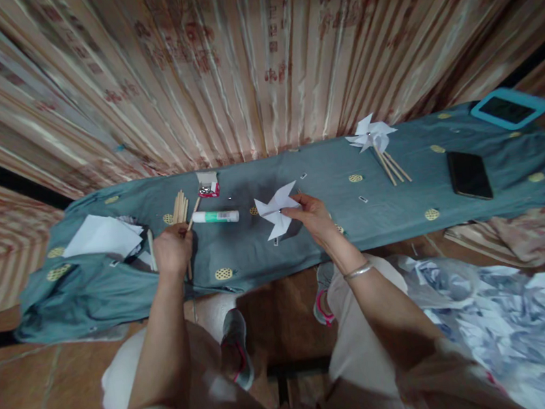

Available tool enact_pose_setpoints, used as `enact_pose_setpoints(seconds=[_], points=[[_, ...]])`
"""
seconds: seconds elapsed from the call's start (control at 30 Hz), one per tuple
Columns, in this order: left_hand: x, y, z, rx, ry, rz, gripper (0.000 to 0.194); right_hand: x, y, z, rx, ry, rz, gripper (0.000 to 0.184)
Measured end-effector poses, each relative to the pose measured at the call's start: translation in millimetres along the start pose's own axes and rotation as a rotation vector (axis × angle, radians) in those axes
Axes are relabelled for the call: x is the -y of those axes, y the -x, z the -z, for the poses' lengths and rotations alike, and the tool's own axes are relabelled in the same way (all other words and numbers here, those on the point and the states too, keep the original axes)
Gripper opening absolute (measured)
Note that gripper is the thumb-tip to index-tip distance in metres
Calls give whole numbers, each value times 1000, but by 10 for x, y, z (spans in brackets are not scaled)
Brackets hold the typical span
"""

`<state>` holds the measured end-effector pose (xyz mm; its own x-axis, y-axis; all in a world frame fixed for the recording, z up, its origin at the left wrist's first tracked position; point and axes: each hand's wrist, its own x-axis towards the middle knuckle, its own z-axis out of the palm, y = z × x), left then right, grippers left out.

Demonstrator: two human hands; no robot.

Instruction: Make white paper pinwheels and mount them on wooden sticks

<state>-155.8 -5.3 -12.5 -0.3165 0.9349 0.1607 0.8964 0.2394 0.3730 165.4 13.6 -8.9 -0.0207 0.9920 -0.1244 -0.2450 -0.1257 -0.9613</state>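
Note:
My right hand (314, 216) is closed in a pinch on a white paper pinwheel (273, 212), with thumb and finger near its middle. A dark dot shows at the pinwheel's centre. My left hand (173, 250) is closed at a bundle of wooden sticks (180, 205) on the cloth. One wooden stick (195, 210) slants up from its fingers; the fingertips are partly hidden. Right of this hand lies a glue stick (215, 217), white and green. Behind it stands an open small red-and-white box (208, 187) of metal pieces.
White paper sheets (102, 237) lie at the left. Pinwheels on sticks (371, 135), a black phone (468, 174) and a blue-framed device (508, 108) lie to the right on the green cloth (307, 246). A bag of folded paper (511, 315) is on the floor; a curtain (257, 68) hangs behind.

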Motion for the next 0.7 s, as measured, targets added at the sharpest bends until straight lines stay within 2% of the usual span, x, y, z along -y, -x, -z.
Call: enact_pose_setpoints(seconds=[0.1,0.17,0.27,0.37,0.47,0.53,0.7], points=[[-81,43,67,-49,-61,34,34,7,11,-12,4,-20,9,34],[-142,78,94,-56,-19,28,35,19,21,-28,6,-41,9,33],[-267,164,99,-66,147,11,34,50,56,-56,19,-54,13,30],[-453,313,53,-72,429,-53,31,93,143,-68,45,-33,24,27],[-660,497,-41,36,758,-61,27,143,281,-51,104,18,53,28],[-780,610,-115,123,981,-11,27,185,380,-28,135,45,89,25],[-988,804,-259,390,1233,112,31,294,565,11,194,106,185,14]])
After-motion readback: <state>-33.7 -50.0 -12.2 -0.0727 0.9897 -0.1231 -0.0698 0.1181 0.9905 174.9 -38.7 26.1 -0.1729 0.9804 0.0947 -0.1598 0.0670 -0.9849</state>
